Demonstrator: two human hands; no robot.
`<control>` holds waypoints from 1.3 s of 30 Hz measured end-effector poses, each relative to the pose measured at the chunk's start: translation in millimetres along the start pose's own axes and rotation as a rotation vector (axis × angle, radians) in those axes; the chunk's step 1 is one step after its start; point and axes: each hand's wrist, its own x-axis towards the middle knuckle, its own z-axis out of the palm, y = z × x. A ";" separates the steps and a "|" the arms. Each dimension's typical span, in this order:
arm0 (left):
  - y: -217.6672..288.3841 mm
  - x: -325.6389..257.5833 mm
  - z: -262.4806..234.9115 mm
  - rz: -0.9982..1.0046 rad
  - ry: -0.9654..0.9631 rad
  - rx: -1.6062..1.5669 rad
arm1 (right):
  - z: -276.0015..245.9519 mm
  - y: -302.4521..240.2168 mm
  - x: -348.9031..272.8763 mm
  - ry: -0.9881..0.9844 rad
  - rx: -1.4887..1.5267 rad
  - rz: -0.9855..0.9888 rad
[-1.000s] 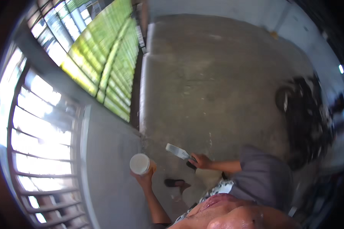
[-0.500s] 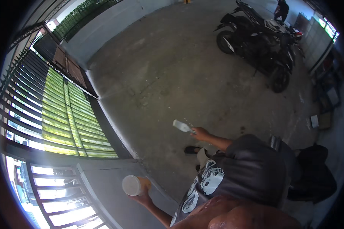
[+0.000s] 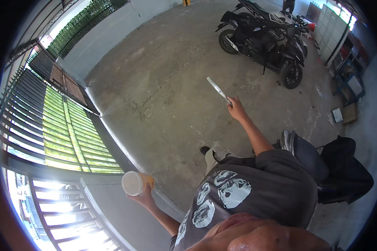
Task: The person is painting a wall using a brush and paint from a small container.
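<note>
In my left hand [image 3: 143, 198] I hold a small round tub [image 3: 132, 183] with an orange side, near the grey wall at the left. The tub's pale round end faces me; whether that is a lid or its contents I cannot tell. My right hand [image 3: 237, 108] is stretched out over the concrete floor, its fingers closed round the handle of a white paintbrush [image 3: 216, 88]. The brush shows nearly edge-on and points away and to the left, touching nothing.
A slatted metal gate [image 3: 23, 113] and a grey low wall [image 3: 109, 190] run along the left. Black motorcycles [image 3: 266, 46] stand at the far right. Close on my right is another dark motorcycle seat [image 3: 343, 171]. Boxes [image 3: 348, 113] lie by the right wall; a person [image 3: 288, 6] stands far back.
My right hand has reached farther forward and to the right, turning the brush from its flat face to its edge. The tub has shifted slightly left and up. The view has moved too.
</note>
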 end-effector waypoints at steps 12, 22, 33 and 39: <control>-22.4 -0.1 11.1 -0.011 -0.063 0.000 | -12.3 60.7 20.0 -0.161 -0.187 0.108; -32.6 54.5 75.5 -0.112 -0.057 0.029 | 170.8 87.0 -37.0 -0.851 -0.298 0.091; -44.8 188.5 222.1 -0.045 -0.129 0.149 | 252.6 90.3 129.7 -0.927 -0.166 0.141; -44.9 253.4 294.6 -0.048 -0.169 0.005 | 246.8 -93.2 260.9 -0.706 0.039 -0.122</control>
